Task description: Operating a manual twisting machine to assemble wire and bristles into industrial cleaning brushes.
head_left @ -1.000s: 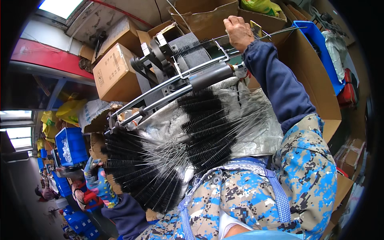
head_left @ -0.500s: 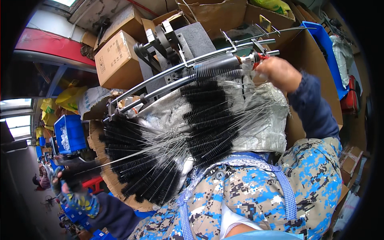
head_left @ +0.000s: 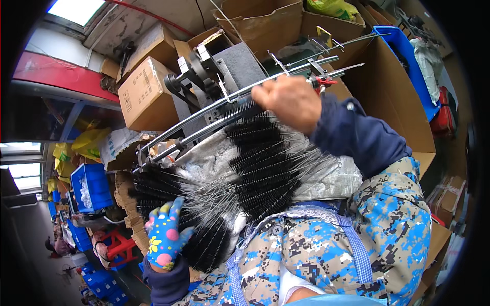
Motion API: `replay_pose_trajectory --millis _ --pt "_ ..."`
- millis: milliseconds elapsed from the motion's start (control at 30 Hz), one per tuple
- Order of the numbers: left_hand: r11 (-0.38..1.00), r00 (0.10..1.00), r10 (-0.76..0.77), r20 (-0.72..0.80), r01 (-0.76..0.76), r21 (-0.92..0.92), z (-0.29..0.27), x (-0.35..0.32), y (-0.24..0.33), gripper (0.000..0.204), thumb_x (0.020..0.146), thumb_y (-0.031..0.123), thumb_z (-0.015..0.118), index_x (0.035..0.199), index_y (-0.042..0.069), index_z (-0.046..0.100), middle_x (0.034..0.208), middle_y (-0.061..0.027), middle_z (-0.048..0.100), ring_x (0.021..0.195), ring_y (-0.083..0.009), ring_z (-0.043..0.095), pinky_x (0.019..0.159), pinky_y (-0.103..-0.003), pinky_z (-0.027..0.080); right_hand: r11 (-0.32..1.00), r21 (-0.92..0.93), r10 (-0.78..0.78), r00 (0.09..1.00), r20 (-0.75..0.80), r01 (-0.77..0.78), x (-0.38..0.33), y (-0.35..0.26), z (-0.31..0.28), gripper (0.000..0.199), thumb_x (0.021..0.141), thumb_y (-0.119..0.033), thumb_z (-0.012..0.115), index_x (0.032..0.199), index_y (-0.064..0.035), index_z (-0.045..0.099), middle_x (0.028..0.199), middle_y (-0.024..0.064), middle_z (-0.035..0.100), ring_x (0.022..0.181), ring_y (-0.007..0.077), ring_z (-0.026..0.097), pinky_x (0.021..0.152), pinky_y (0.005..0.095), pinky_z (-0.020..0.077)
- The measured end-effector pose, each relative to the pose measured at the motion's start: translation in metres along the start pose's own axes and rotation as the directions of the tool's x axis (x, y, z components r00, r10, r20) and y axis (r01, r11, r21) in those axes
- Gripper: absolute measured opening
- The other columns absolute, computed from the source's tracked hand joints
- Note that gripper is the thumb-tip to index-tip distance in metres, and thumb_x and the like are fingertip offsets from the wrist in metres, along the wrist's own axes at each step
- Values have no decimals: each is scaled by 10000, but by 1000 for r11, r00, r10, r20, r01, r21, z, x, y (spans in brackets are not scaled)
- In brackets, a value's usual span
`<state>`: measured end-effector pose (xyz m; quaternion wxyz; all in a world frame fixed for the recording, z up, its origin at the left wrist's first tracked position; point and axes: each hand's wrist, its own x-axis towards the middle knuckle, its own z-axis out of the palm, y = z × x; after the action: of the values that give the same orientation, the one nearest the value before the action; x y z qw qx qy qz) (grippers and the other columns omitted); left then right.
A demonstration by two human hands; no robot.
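Head camera: an upright blue bin [head_left: 98, 196] at the left holds a heap of small white pieces [head_left: 84, 192]. Another blue bin [head_left: 395, 38] at the upper right has something dark inside, too shaded to make out, and a whitish bag [head_left: 427, 69] hangs against its outer side. A big cardboard box [head_left: 385, 102] stands open beyond the machine; a yellow-green bag [head_left: 333, 9] lies at the top of the cardboard. A carton [head_left: 145, 94] sits left of the machine [head_left: 242, 64], and more blue bins [head_left: 102, 283] cluster at lower left near a red stool [head_left: 120, 245].

Black wire brushes [head_left: 263, 166] lie in two fanned piles before the person, partly over a silvery sheet [head_left: 332, 178], wire stems crossing between them. The gloved left hand [head_left: 166, 235] lies over the left pile, fingers extended and thumb apart, covering some bristles. The bare right hand [head_left: 293, 102], blurred, curls by the rails [head_left: 186, 137] and blocks their middle; bristles show beside its fingers, but whether it grips a brush I cannot tell
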<state>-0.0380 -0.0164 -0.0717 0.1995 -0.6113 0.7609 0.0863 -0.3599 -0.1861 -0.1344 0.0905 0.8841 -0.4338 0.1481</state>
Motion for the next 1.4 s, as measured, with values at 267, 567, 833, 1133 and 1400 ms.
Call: replay_pose_trajectory --millis 267,567,833,1133,1400 --pt "961 967 -231 111 209 179 72 -9 -51 586 644 66 621 1207 187 510 1102 -114 529 943 -356 517 743 -474 454 957 -195 250 953 169 -217 73 56 79 135 781 -151 533 823 -92 647 825 85 667 775 245 618 640 365 488" --pt "961 961 -219 -167 242 130 26 -10 -49 340 628 18 551 922 161 644 817 -67 588 858 -283 556 733 -404 405 976 -205 121 968 221 -75 76 55 78 101 744 -91 548 774 -80 644 690 113 646 688 241 618 798 393 330" --pt "874 820 -288 -494 436 215 -27 -51 -99 258 563 -14 534 790 80 612 749 -85 566 810 -300 532 686 -401 427 994 -108 35 985 170 -17 72 57 75 91 745 -85 545 768 -70 632 665 122 638 658 248 624 786 396 344" --pt "805 848 -367 -382 83 -588 7 -31 -82 461 533 -83 345 896 3 615 810 -149 595 833 -292 598 796 -324 461 998 -47 43 981 191 -35 67 57 74 82 744 -81 534 762 -64 612 653 135 630 654 273 635 776 402 352" --pt "837 912 -243 -330 25 -546 9 -4 -48 503 497 -103 377 908 25 636 808 -144 592 830 -314 583 782 -332 456 999 23 41 973 227 -47 64 66 73 90 763 -88 517 802 -70 596 681 131 638 671 280 639 760 413 358"
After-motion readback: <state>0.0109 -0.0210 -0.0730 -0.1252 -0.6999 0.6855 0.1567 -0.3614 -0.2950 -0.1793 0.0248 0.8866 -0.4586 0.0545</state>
